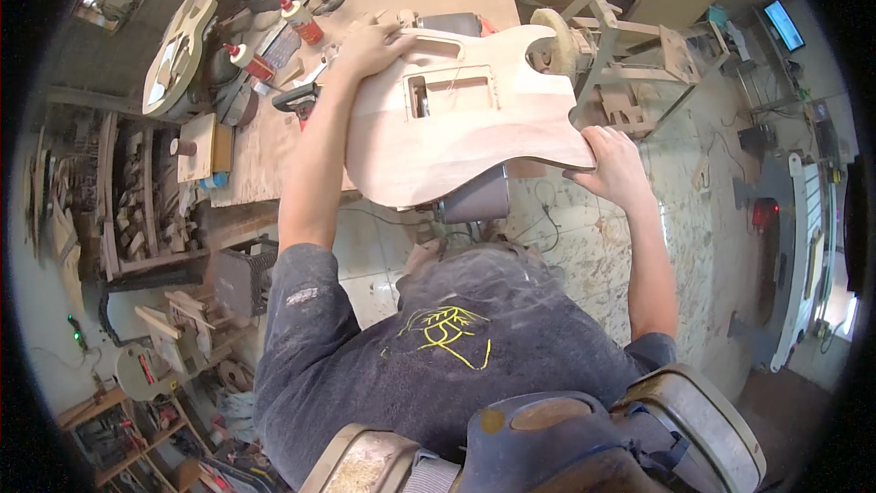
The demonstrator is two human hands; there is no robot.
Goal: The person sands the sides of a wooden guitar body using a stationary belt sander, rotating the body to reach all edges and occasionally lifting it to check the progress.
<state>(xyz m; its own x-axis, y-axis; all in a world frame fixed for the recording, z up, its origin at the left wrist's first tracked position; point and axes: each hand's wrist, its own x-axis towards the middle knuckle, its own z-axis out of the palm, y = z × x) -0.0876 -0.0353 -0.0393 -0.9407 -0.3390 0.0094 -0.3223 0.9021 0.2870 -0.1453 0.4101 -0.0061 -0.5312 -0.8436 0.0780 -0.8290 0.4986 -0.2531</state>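
The guitar body (456, 119), gripped at opposite edges by the left hand (370, 41) and right hand (613, 160), could be gouged if tilted on the belt sander (474, 196).

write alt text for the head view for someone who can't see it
A person's left hand and right hand hold a pale unfinished wooden guitar body with routed cavities flat over a belt sander. Behind it, a dusty plywood workbench carries red glue bottles and another pale guitar-shaped cutout.
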